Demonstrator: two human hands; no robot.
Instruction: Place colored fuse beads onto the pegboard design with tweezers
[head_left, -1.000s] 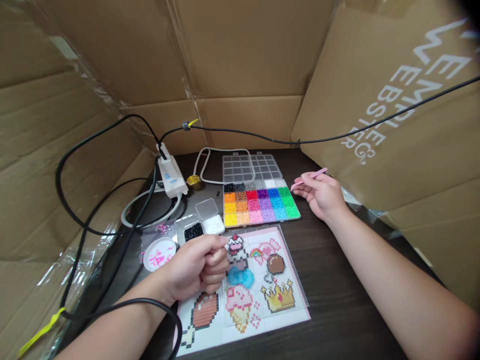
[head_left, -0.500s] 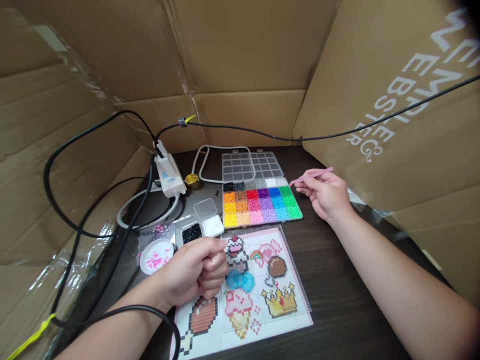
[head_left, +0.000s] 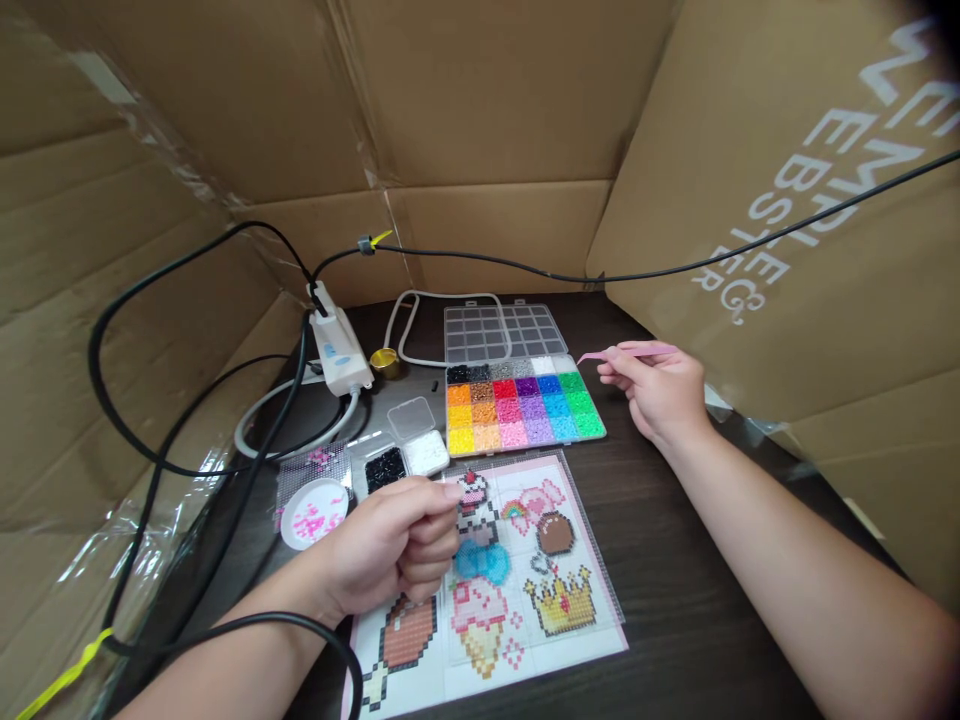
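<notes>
Pinched pink tweezers point(head_left: 626, 351) in right hand point(head_left: 660, 395) beside bead box point(head_left: 521, 405); curled left hand point(head_left: 390, 545) loosely closed, apparently steadying pattern pegboard point(head_left: 525, 560).

white print on the right cardboard panel point(head_left: 787, 200), seen upside down and cut off: roughly "wemple" over "webster". nothing else legible.

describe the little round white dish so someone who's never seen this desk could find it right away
Start at the dark table and find the bead organizer box with its coloured rows. Look left, past two small square boxes, to the round white dish holding pink beads; it is the only round container.
</notes>
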